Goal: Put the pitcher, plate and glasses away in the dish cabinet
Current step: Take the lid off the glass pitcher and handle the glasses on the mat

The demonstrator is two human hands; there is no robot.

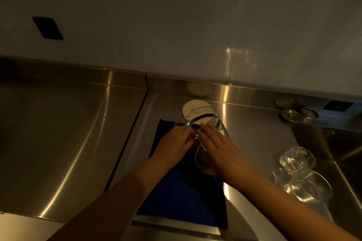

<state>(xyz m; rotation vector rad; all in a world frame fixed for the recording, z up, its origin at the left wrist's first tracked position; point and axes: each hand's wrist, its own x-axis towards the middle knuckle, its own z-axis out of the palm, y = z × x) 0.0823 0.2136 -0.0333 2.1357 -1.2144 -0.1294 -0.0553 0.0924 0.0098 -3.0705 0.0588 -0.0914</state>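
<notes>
A person's two hands close on a clear glass pitcher [203,123] standing on a blue cloth [176,191] spread over a steel counter [58,133]. The left hand [173,143] curls its fingers at the pitcher's near rim, apparently around the handle, though glare hides the exact hold. The right hand [217,146] lies flat against the pitcher's right wall, fingers straight and close together, steadying it.

A white plate [191,106] sits just behind the pitcher, partly hidden by its rim. Two glasses [303,174] stand well to the right of the pitcher, touching or nearly touching one another, close to the edge of a sink [337,143]. No cabinet is in view, so nothing appears to have been put away yet.

The pitcher looks empty, thin-walled and rigid: likely light for its bulk, but brittle and slick under bare skin, more so if damp. A sound hold would probably be the handle in one hand with the other palm under the base or against the wall, lifting it straight up so it clears the plate behind.

The counter is brushed metal, hard and unforgiving to glass, with a raised lip behind the pitcher where it meets a pale wall [176,15]. A dark switch plate [47,28] sits on the wall far to the pitcher's left. Two round metal fittings [298,114] stand behind the sink. The room is dim, with streaks of reflected light on the steel.
</notes>
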